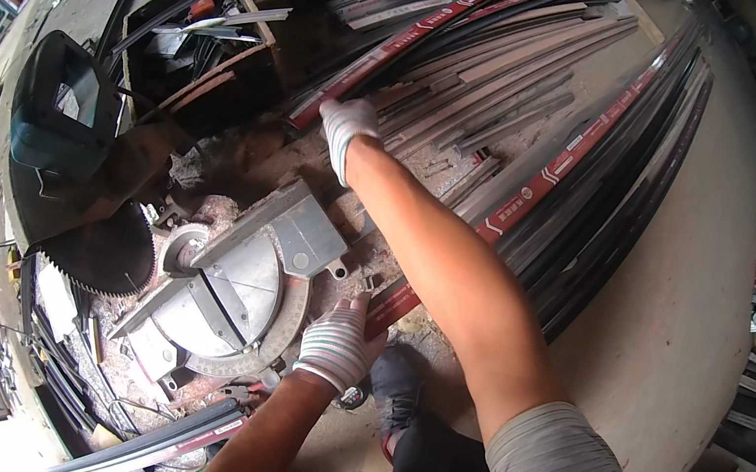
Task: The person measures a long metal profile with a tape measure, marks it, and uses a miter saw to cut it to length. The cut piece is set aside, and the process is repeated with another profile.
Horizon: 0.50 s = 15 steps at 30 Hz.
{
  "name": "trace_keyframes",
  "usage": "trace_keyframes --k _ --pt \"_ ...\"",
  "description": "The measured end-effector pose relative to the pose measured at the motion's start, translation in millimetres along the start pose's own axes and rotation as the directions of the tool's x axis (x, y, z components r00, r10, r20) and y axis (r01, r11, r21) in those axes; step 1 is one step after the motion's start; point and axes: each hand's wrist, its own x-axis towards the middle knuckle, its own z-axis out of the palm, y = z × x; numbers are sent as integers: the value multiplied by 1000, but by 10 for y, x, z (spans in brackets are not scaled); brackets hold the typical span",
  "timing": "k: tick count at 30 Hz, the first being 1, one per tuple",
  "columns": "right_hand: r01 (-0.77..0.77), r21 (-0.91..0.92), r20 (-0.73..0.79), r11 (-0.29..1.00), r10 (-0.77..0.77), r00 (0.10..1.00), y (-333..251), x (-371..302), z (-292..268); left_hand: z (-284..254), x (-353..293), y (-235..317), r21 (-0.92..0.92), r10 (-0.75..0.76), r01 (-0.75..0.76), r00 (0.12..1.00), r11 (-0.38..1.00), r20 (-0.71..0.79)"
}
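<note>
My left hand [340, 344], in a striped knit glove, grips the near end of a long metal profile covered in red film [514, 209]. This profile passes under my right forearm and runs up to the far right. Reaching across, my gloved right hand [347, 134] is closed on the near end of a second red-filmed profile [400, 44], which points away to the upper right. Left of both hands sits a miter saw: its round silver base [232, 302] lies nearest my left hand, and its toothed blade [103, 252] is tilted up beside the base, under the green saw handle [69, 109].
Piles of long grey and black profiles [587, 241] fan out at the right. A dark bin [247, 64] of offcuts stands beyond the saw. More profiles [164, 440] lie at the lower left. My shoe [394, 389] is on the floor below the saw.
</note>
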Motion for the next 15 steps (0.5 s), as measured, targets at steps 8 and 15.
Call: trace_keyframes --k 8,15 --pt "257 387 269 885 -375 887 574 -1255 -796 -61 20 3 -15 -1 1 1000 1000 -20" --pt "487 126 -259 864 -446 857 1542 -1834 -1952 -105 49 -105 -31 13 -16 995 999 -100"
